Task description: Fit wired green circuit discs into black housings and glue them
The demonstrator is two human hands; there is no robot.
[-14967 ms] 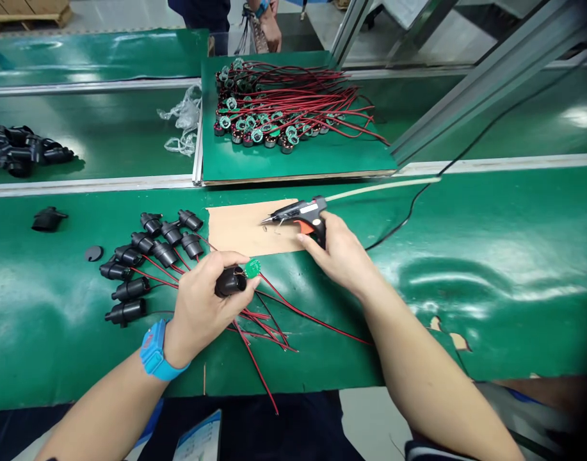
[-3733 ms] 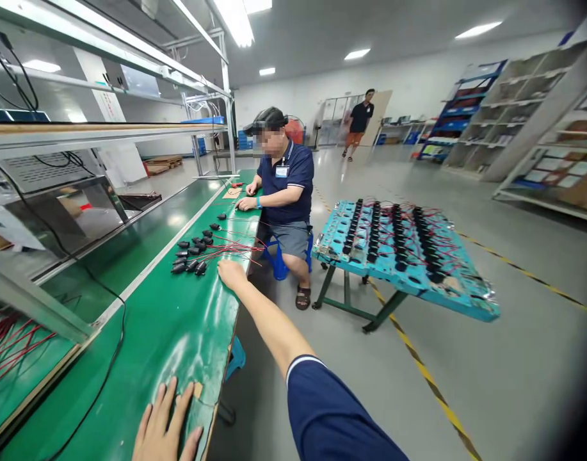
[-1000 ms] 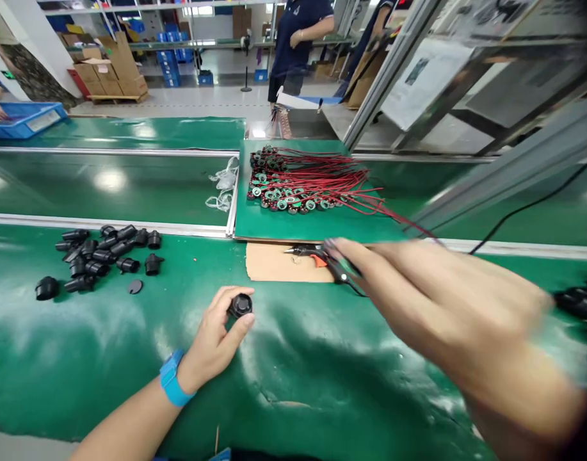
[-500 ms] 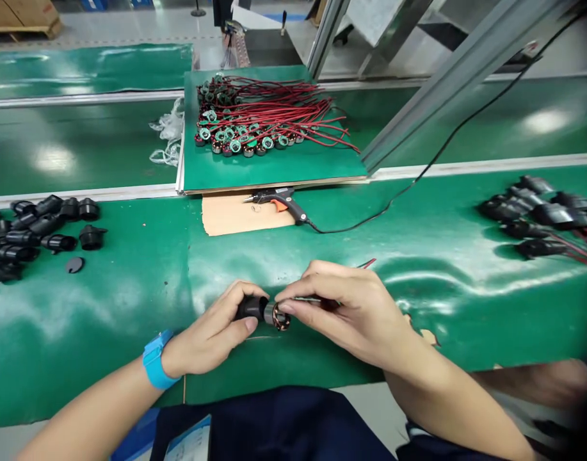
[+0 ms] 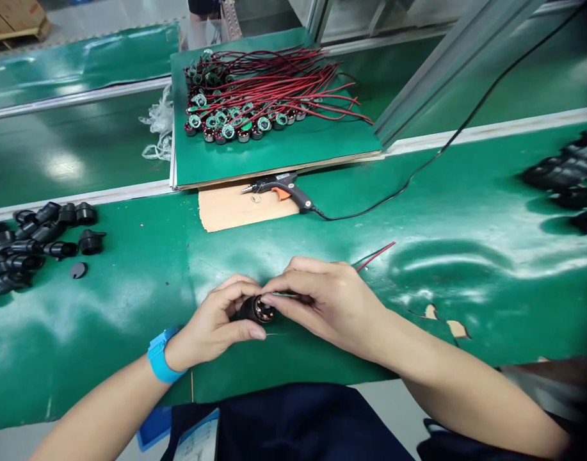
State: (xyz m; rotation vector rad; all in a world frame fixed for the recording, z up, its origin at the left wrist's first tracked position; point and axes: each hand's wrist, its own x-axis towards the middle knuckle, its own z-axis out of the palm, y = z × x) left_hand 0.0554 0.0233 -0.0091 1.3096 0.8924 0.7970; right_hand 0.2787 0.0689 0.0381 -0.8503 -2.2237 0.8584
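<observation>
My left hand [image 5: 209, 326], a blue band at its wrist, is closed round a short black plastic housing [image 5: 248, 309] with its open end facing right. Inside that opening shows the copper-wound end of a small motor [image 5: 265, 311]. The fingertips of my right hand [image 5: 329, 304] are pinched at the motor's rim, and a thin edge, perhaps its circuit board, shows between them. Red and black wires [image 5: 377, 254] stick out behind my right hand; their run through the palm is hidden.
A raised green board [image 5: 274, 157] bears many wired motors [image 5: 242, 131]. Under its front edge a glue gun [image 5: 286, 190] lies on cardboard [image 5: 221, 211], its black cord running right. Black housings [image 5: 43, 234] and a round disc [image 5: 79, 270] lie left; blurred black parts [image 5: 571, 173] lie right.
The motor has moved left into the black housing; its metal side showed outside before and is now covered. My right hand has come closer to my left. The camera view has shifted slightly.
</observation>
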